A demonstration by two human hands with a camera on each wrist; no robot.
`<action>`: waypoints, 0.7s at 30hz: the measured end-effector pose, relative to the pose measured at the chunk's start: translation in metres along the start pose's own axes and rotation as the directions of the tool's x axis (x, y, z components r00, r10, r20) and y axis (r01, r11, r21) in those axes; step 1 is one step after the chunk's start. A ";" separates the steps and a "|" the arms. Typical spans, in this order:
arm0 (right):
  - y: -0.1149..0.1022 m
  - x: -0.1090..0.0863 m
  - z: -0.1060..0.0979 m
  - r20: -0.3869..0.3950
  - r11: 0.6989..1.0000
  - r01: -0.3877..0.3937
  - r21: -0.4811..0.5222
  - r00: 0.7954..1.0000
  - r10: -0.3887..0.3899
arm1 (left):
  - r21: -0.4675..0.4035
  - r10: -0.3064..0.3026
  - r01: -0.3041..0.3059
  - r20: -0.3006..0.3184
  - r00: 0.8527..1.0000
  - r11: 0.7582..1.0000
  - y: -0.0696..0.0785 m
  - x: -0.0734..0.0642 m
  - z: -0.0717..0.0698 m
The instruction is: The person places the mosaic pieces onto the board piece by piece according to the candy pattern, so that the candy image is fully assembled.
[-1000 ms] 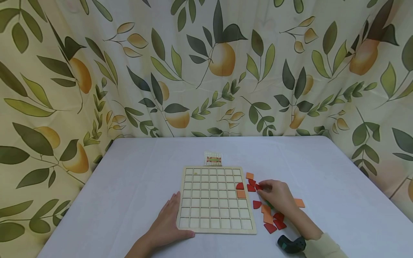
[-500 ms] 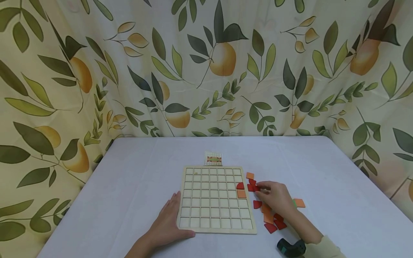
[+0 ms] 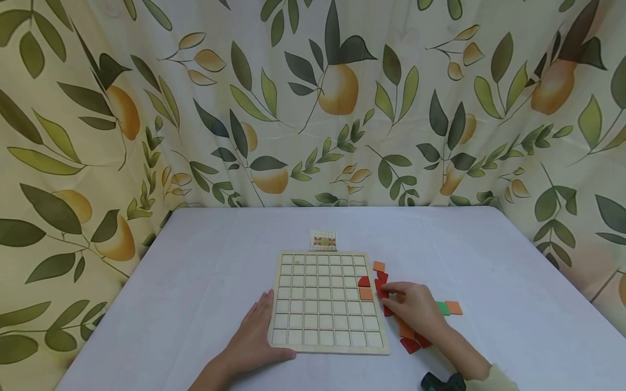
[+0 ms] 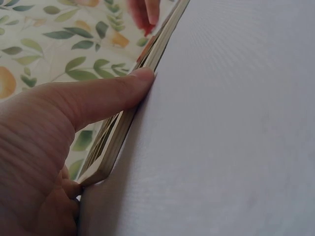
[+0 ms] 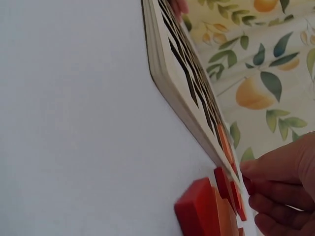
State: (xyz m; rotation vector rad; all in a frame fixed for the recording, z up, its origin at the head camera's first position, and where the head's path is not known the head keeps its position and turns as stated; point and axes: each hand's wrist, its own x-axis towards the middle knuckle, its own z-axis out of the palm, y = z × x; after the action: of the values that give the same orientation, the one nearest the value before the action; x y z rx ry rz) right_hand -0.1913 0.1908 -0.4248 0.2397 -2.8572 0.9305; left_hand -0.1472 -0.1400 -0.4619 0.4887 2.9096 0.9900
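My left hand (image 3: 249, 331) rests at the near left corner of a wooden grid board (image 3: 330, 350). Its fingers lie straight along the left side, and the thumb (image 4: 115, 96) presses the front edge. Just off the board's right side, my right hand (image 3: 415, 309) pinches a small red tile (image 5: 247, 186) between thumb and fingertips. Two tiles sit in the right column of the grid: a red rounded tile (image 3: 364, 281) and, below it, an orange square tile (image 3: 365, 294). Part of the loose tiles is hidden under the right hand.
Loose red tiles (image 3: 409, 345) and orange tiles (image 3: 379, 266) lie along the board's right side. A green tile (image 3: 443, 308) and another orange tile (image 3: 454, 308) are farther right. Behind the board is a small pattern card (image 3: 323, 240). A dark curved object (image 3: 442, 382) is near the right sleeve.
My right hand has moved slightly left and nearer with the red tile, toward the board's right edge, uncovering the green tile. The left hand and board stay put.
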 end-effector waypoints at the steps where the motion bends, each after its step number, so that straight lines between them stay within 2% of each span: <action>1: -0.001 -0.001 0.000 0.006 1.000 0.001 0.003 1.000 -0.001 | 0.000 0.003 -0.003 -0.001 1.000 1.000 0.000 0.000 0.000; 11: -0.009 -0.008 0.005 0.055 0.997 -0.011 0.075 0.998 0.006 | -0.006 -0.004 0.004 0.004 1.000 1.000 0.000 -0.001 0.000; 18: -0.010 -0.010 0.009 0.074 0.995 0.063 0.072 0.995 -0.069 | 0.002 0.000 0.000 0.002 1.000 1.000 0.000 0.000 -0.001; 21: -0.009 -0.010 0.009 0.073 0.995 0.071 0.065 0.994 -0.076 | 0.003 -0.006 0.006 0.007 1.000 1.000 0.000 0.000 0.000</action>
State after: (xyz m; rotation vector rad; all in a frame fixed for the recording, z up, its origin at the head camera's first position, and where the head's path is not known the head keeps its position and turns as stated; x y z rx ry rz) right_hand -0.1801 0.1791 -0.4290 0.3915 -2.8673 1.0187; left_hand -0.1475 -0.1405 -0.4617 0.4820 2.9051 0.9815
